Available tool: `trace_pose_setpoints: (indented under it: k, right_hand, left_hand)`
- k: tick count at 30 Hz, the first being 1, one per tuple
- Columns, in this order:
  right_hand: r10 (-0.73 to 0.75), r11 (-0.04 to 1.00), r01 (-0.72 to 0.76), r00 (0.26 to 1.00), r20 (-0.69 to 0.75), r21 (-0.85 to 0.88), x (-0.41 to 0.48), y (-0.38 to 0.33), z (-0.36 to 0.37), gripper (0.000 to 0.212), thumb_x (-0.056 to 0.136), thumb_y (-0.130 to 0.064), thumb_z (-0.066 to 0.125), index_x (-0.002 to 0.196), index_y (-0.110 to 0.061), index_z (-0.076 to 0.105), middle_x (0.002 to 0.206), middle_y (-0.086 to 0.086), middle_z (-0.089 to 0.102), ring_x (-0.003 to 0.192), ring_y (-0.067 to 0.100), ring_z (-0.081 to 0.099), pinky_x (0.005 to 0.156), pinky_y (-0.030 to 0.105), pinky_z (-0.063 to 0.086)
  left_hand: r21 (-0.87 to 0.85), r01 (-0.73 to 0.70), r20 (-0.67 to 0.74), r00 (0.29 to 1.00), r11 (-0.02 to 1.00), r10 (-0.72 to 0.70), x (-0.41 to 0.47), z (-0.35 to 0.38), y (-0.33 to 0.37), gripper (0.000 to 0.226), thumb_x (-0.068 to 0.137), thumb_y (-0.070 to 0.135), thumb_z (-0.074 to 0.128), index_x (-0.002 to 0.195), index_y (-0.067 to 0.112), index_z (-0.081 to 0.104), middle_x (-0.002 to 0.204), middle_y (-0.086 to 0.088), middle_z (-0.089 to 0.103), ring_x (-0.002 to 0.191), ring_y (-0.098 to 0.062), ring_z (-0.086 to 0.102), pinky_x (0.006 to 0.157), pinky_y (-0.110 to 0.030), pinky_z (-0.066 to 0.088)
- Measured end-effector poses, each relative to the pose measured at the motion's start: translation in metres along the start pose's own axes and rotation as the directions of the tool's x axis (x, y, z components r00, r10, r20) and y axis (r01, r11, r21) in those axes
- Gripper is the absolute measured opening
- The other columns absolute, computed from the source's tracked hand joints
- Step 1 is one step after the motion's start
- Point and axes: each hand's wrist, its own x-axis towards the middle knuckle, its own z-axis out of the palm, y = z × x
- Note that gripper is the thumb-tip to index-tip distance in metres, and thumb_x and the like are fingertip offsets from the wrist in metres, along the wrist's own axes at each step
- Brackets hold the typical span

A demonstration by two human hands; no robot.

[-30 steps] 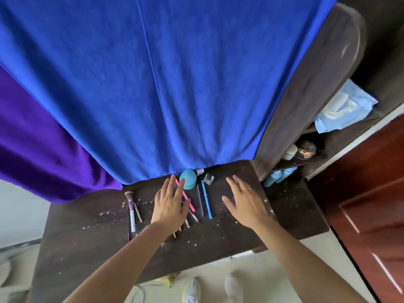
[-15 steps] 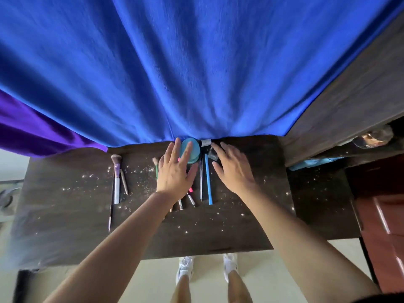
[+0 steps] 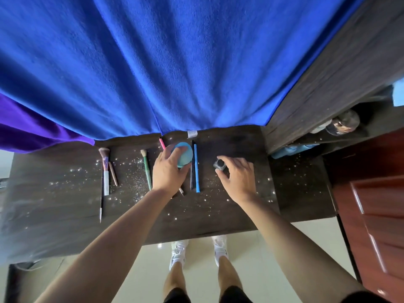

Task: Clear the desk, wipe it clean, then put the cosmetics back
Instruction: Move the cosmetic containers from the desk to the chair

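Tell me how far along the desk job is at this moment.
Barely begun. Done: nothing looks cleared yet. In hand: the left hand grips the teal case, and the right hand pinches a small jar. Left: the big brush, green brush, blue pencil and pink pencil lie on the desk, which is speckled with unwiped glitter.

The arms are bare from the left hand point(image 3: 168, 171) and the right hand point(image 3: 238, 180) back along the forearms, and a strip of dark sleeve point(image 3: 369, 299) shows at the right upper arm in the bottom corner. Lower down, black shorts point(image 3: 177, 296) cover the thighs, the shins are bare, and the feet wear white lace-up trainers point(image 3: 178, 251) with pale laces
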Motion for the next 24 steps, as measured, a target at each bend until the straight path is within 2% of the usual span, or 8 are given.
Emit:
trace_pose_setpoints:
  k: [7,12,16,19,22,24]
  right_hand:
    - [0.119,0.987,-0.103,0.985,-0.125,0.126,-0.003,-0.028,-0.078,0.038,0.086,-0.025,0.075,0.123,-0.024,0.067,0.111,-0.005,0.072,0.098,0.025,0.063,0.086,0.041,0.046]
    - [0.213,0.968,-0.157,0.929,-0.304,0.197,-0.023,-0.033,-0.134,0.036,0.084,-0.02,0.078,0.119,-0.019,0.069,0.105,-0.003,0.073,0.095,0.025,0.065,0.088,0.043,0.05]
    - [0.349,0.936,-0.292,0.846,-0.403,0.196,-0.067,-0.024,-0.169,0.037,0.086,-0.028,0.076,0.122,-0.026,0.067,0.107,-0.009,0.072,0.098,0.019,0.06,0.089,0.038,0.048]
    - [0.488,0.873,-0.426,0.767,-0.417,0.239,-0.121,-0.005,-0.195,0.036,0.089,-0.036,0.071,0.125,-0.033,0.064,0.115,-0.017,0.069,0.106,0.013,0.056,0.093,0.033,0.045]
    - [0.577,0.81,-0.532,0.649,-0.496,0.247,-0.19,0.014,-0.226,0.036,0.089,-0.035,0.072,0.124,-0.034,0.064,0.113,-0.017,0.069,0.103,0.011,0.056,0.092,0.026,0.04]
    - [0.617,0.76,-0.604,0.552,-0.56,0.242,-0.242,0.025,-0.249,0.034,0.087,-0.035,0.073,0.12,-0.033,0.065,0.111,-0.015,0.07,0.1,0.014,0.061,0.091,0.03,0.043]
  left_hand:
    - [-0.161,-0.115,-0.147,0.985,0.98,0.091,-0.016,-0.066,0.042,0.058,0.07,0.027,0.086,0.121,0.029,0.058,0.119,0.009,0.063,0.106,-0.017,0.057,0.087,-0.017,0.036]
    - [-0.227,-0.215,-0.201,0.965,0.95,0.17,-0.016,-0.1,0.079,0.06,0.07,0.029,0.084,0.124,0.028,0.058,0.119,0.009,0.061,0.109,-0.015,0.055,0.088,-0.024,0.042]
    - [-0.255,-0.369,-0.186,0.926,0.894,0.329,-0.02,-0.093,0.114,0.061,0.07,0.028,0.085,0.124,0.023,0.058,0.117,0.006,0.061,0.105,-0.018,0.054,0.086,-0.029,0.044]
    - [-0.305,-0.451,-0.082,0.89,0.839,0.448,-0.037,-0.074,0.156,0.063,0.067,0.027,0.087,0.123,0.023,0.058,0.112,0.006,0.062,0.101,-0.018,0.053,0.086,-0.022,0.039]
    - [-0.362,-0.553,-0.012,0.808,0.75,0.59,-0.071,-0.051,0.208,0.062,0.066,0.026,0.087,0.122,0.025,0.058,0.109,0.007,0.062,0.099,-0.018,0.053,0.086,-0.022,0.039]
    - [-0.416,-0.611,0.031,0.731,0.674,0.681,-0.103,-0.038,0.249,0.065,0.066,0.026,0.088,0.124,0.027,0.057,0.114,0.011,0.06,0.104,-0.014,0.053,0.088,-0.02,0.039]
